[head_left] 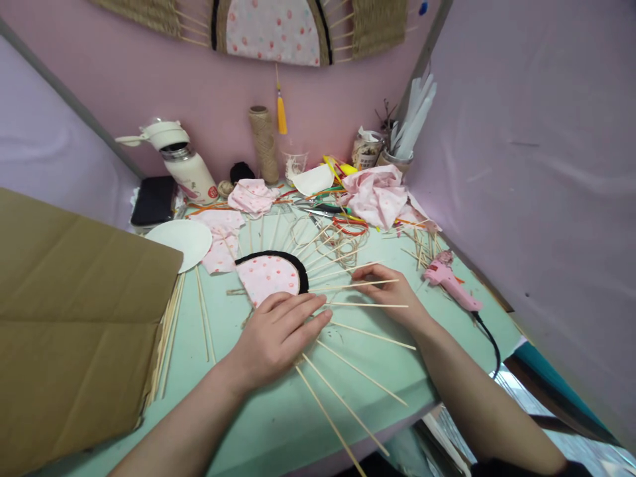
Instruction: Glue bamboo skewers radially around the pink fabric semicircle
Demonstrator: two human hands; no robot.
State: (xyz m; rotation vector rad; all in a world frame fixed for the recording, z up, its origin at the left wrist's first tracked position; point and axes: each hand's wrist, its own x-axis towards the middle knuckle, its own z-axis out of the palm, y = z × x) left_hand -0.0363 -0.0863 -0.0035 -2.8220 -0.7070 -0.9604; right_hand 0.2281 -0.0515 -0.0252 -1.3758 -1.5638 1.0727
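A half-round panel of pink dotted fabric (265,277) with a black border (303,273) lies on the table, thin wooden sticks (370,330) fanning out from its curved edge. My left hand (283,331) rests flat over the panel's near part, fingers stretched out across the inner ends of several sticks. Among the sticks on the right side, my right hand (387,295) has its thumb and fingertips drawn together. One stick crosses in front of those fingers. What they pinch, if anything, is too small to make out. The panel's lower edge is partly hidden by my left hand.
A cardboard sheet (74,318) covers the left side, beside loose sticks (171,331) and a white disc (186,242). A pink glue gun (452,281) lies at right. Behind are scissors (350,226), crumpled fabric (377,195), a twine spool (263,146) and an open bottle (191,172).
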